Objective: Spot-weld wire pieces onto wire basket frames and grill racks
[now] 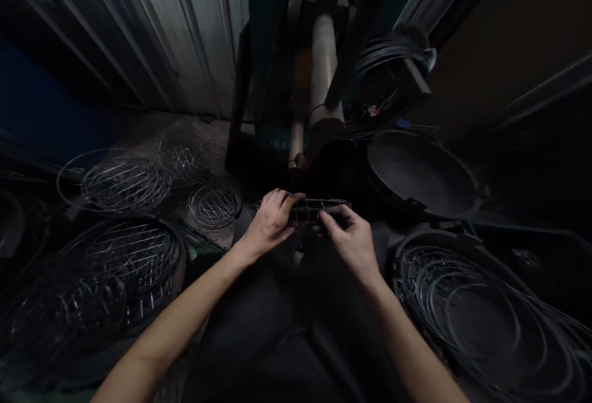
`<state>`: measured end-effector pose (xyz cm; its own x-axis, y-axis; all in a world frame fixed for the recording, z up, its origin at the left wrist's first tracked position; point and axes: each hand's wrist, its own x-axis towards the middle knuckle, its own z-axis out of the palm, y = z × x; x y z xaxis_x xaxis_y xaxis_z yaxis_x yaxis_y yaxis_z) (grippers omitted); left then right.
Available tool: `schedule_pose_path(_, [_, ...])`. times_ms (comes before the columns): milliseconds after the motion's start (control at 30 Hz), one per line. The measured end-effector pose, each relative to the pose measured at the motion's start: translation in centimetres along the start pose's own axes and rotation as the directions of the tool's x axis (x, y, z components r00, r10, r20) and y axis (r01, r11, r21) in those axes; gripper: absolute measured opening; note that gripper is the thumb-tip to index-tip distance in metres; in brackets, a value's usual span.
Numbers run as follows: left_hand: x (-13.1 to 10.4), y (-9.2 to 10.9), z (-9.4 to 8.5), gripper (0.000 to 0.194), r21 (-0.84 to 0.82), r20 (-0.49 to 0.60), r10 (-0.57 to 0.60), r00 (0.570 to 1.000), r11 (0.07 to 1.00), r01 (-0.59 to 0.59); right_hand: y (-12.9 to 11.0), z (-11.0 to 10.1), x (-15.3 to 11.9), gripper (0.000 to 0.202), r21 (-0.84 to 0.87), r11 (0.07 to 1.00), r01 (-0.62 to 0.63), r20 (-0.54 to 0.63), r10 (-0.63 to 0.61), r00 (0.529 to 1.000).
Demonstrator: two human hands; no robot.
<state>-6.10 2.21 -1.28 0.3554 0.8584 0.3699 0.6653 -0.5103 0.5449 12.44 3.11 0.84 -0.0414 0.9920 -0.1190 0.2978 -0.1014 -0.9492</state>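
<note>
Between my two hands is a wire rack (308,208), seen nearly edge-on, with thin crossing wires. My left hand (272,216) is closed round its left part, thumb and fingers on the wires. At its right side my right hand (349,236) pinches the rack, thumb near the lower wires and fingers at the right end. Just beyond the hands stands a machine with a thick metal cylinder (325,63) and a thinner rod (297,137). The rack sits below the ends of these two. Dim light hides the finer wires and some fingertips.
Round wire racks (127,184) are piled at the left, with a smaller round rack (215,207) nearer the middle. A tub (182,249) at lower left holds more racks. At right are a black basin (423,171), a tub of wire hoops (481,316) and a wire coil (393,51).
</note>
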Motion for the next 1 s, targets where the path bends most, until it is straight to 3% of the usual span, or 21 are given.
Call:
schedule_pose_path(200, [0.2,-0.8,0.0,0.055,0.017,-0.058,-0.035,0.998,0.999,0.036,-0.6,1.7,0.8,0.027,-0.173,0.977,0.122,-0.068,-0.135,0.989])
schedule_pose_path(700, [1.4,-2.9,-0.4,0.054,0.003,-0.161,-0.044,0.986,0.999,0.045,-0.8,3.9,3.6,0.022,-0.182,0.929,0.321,-0.119,-0.345,0.931])
schedule_pose_path(1000, [2.4,-3.8,-0.6,0.054,0.015,-0.178,-0.04,0.983,0.999,0.043,-1.0,4.3,4.5,0.022,-0.175,0.915,0.364,-0.14,-0.389,0.911])
